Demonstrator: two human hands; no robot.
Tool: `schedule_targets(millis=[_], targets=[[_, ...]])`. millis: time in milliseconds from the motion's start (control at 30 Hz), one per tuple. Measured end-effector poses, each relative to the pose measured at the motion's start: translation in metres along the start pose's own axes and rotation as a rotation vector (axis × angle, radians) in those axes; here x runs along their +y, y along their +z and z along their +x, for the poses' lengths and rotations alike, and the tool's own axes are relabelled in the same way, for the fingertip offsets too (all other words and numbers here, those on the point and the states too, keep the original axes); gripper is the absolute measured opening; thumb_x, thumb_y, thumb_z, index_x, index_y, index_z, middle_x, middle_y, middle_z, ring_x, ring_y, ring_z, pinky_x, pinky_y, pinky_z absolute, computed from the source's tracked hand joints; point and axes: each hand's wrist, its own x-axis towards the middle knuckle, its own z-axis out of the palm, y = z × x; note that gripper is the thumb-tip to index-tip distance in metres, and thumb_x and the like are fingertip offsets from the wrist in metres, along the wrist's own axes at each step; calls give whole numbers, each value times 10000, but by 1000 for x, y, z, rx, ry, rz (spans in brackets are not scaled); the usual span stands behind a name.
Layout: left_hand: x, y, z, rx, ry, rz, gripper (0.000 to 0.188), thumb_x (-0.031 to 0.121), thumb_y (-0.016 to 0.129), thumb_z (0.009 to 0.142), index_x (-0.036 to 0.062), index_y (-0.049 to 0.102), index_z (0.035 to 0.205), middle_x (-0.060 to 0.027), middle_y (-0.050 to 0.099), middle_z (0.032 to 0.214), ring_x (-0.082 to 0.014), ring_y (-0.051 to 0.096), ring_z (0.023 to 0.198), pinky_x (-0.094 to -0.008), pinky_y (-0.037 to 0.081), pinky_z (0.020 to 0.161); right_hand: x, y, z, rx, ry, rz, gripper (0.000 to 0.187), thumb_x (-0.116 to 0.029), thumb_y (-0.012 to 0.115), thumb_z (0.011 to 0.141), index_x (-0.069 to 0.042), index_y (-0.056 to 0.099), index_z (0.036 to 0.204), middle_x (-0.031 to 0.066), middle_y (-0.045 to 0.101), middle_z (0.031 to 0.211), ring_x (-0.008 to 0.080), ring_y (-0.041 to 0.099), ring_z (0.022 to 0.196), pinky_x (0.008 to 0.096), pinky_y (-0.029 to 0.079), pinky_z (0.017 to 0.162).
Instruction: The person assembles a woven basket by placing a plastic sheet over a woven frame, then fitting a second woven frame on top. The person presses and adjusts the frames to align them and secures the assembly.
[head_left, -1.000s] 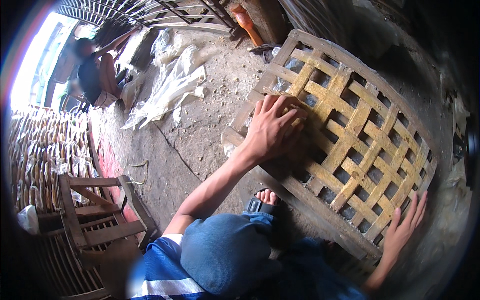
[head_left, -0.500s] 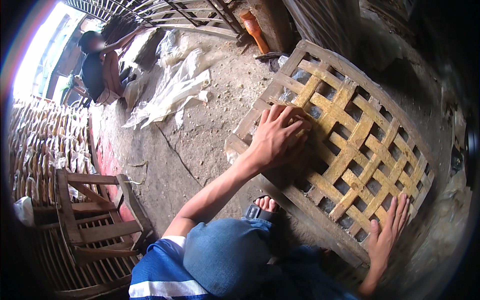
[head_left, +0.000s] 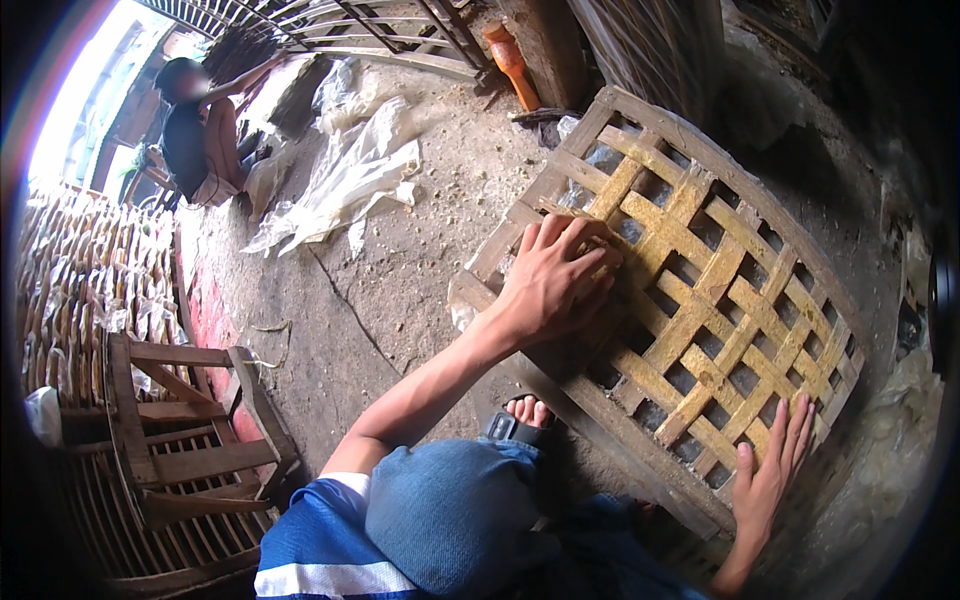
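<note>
A woven slat panel (head_left: 705,365), yellowish strips crossing in a rectangular wooden frame, lies tilted across the right half of the view. My left hand (head_left: 562,275) presses onto its left part with curled, closed fingers. Whatever is under the palm is hidden, so I cannot make out what it holds. Toward the panel's near right corner, my right hand (head_left: 768,480) rests against the lattice and frame with fingers stretched out, holding nothing. Dark gaps show between the strips.
My sandalled foot (head_left: 522,418) stands beside the panel's near edge. A wooden stool-like frame (head_left: 215,460) lies at lower left. Crumpled plastic sheeting (head_left: 345,185) covers floor at the upper left, near a seated person (head_left: 195,140). An orange bottle-shaped object (head_left: 511,66) leans by a post.
Very little differs. The panel sits slightly lower in the view, and my left hand has shifted slightly with it. My right hand stays against the near right corner.
</note>
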Motion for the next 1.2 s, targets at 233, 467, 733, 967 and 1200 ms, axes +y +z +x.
schedule_targets(millis=[233,467,733,967,1200], targets=[[-1,2,0,-10,-4,4,243,216,712,892,184,716,1133,-91,603,1319,-336,528,1204,-479,442,975,1,1,0,19,4,43,757,-550,409,1052,-41,368,1610,215,263,1699,413,226,1576,582,183,1268],[-4,2,-3,-34,-9,21,256,261,680,926,180,699,1168,-82,596,1305,-328,520,1212,-467,433,991,79,20,-14,115,132,-254,811,-684,298,1044,-159,281,1663,149,255,1720,338,235,1590,608,131,1273],[-5,5,-2,-73,-27,20,341,310,669,941,179,674,1256,-116,566,1351,-350,500,1230,-483,423,1000,94,-5,-13,432,222,3,600,-340,441,1122,-60,312,1636,241,251,1696,396,244,1575,499,209,1282],[56,0,5,-257,229,-181,647,440,671,972,234,475,1553,-119,289,1705,-377,269,1560,-616,245,1254,-51,7,23,-45,-103,-144,774,-608,351,1055,-67,380,1608,214,251,1703,408,222,1580,608,140,1273],[30,9,-9,-446,286,70,721,657,413,1041,312,265,1656,-72,158,1750,-325,104,1613,-606,71,1295,-49,6,21,-18,-81,-111,776,-594,398,1037,-72,376,1612,207,267,1698,409,232,1575,592,155,1276]])
